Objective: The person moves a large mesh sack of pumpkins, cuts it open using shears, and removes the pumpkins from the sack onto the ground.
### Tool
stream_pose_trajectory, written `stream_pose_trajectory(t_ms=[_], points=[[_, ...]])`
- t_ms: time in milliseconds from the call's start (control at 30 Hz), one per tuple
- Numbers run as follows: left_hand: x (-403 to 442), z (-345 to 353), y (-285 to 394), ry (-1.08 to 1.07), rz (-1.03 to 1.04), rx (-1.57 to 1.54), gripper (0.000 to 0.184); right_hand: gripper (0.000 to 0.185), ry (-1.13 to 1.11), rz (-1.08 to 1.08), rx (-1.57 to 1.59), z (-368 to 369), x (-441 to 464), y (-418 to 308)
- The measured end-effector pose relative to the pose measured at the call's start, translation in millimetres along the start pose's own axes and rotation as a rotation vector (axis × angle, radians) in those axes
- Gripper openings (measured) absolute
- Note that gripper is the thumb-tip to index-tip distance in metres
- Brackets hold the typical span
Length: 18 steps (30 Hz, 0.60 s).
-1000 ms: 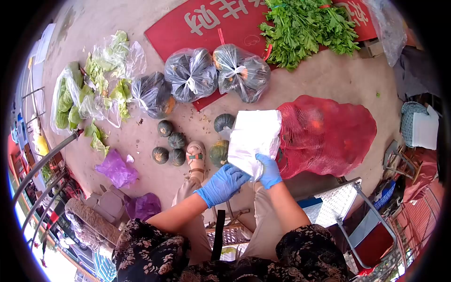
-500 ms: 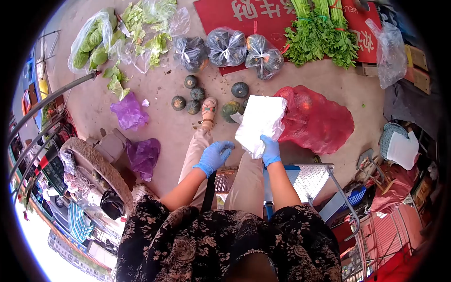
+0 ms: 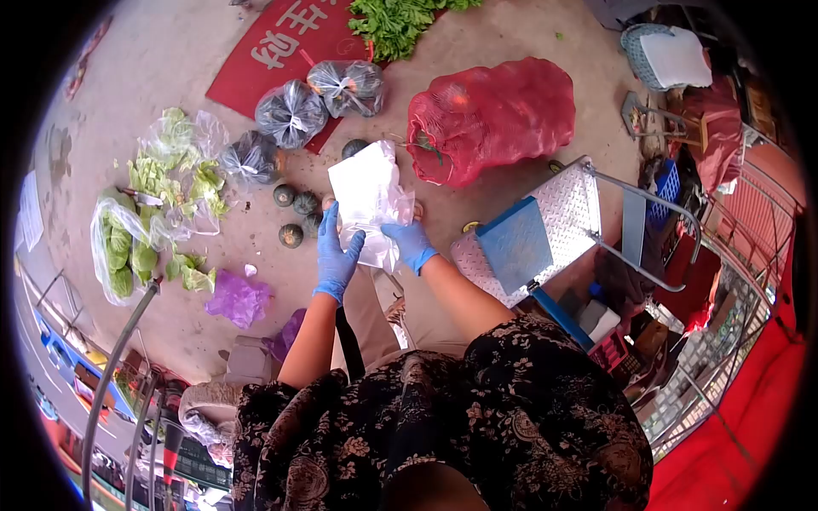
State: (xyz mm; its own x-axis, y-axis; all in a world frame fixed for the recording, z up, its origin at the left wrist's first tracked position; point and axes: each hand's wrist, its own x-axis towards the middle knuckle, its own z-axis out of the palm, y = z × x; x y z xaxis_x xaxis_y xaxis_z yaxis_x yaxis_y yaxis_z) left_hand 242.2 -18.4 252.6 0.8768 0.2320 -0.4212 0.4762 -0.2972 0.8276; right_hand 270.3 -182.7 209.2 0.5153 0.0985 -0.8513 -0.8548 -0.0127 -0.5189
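Observation:
A stack of thin white plastic bags or sheets [image 3: 366, 183] is held up in front of me. My right hand [image 3: 411, 244], in a blue glove, grips its lower right edge. My left hand [image 3: 338, 260], also gloved in blue, stands at the lower left edge with thumb and fingers spread apart. Small dark green pumpkins [image 3: 305, 203] lie on the ground left of the stack. Beyond them are clear bags of pumpkins [image 3: 291, 114], tied at the top. A red mesh sack [image 3: 503, 115] lies to the right of the stack.
Bagged green vegetables [image 3: 123, 243], loose leaves [image 3: 175, 140] and a purple bag [image 3: 239, 298] lie at the left. Leafy greens [image 3: 388, 25] rest by a red mat [image 3: 247, 64]. A metal cart [image 3: 575, 209] with a blue board [image 3: 515, 243] stands at the right.
The view has turned, and the white stack is now nearer the middle. My left hand has risen from near my knee to the stack's left edge, its fingers spread.

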Motion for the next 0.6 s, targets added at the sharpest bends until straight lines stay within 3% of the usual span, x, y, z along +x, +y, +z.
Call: stream_pose_trajectory(t_ms=[100,167,333,433,500,567,600], points=[[10.3,40.1,3.9,-0.078,0.01,0.035,0.069,0.03,-0.093,-0.038,0.144,-18.3,-17.4,-14.7],[10.0,73.6,29.7,-0.227,-0.217,-0.344,0.066,0.032,-0.063,-0.076,0.172,-50.5,-16.4,-4.7],[3.1,188.0,22.5,-0.641,-0.547,-0.337,0.055,0.036,0.265,-0.088,-0.075,-175.1,-64.7,-22.5],[-17.4,266.1,35.6,-0.837,-0.366,-0.073,0.059,0.043,0.435,-0.02,0.047,-254.0,-82.1,9.8],[-35.1,308.8,93.2,-0.995,-0.176,0.173,0.062,0.037,0.608,-0.047,0.062,-309.6,-81.8,63.4],[-51.2,359.1,70.3,-1.099,0.096,0.203,0.06,0.047,0.712,-0.004,0.146,-355.8,-107.9,71.5],[-59.1,377.2,68.9,-1.135,0.172,0.27,0.057,0.054,0.845,-0.132,0.2,-375.8,-107.5,91.6]])
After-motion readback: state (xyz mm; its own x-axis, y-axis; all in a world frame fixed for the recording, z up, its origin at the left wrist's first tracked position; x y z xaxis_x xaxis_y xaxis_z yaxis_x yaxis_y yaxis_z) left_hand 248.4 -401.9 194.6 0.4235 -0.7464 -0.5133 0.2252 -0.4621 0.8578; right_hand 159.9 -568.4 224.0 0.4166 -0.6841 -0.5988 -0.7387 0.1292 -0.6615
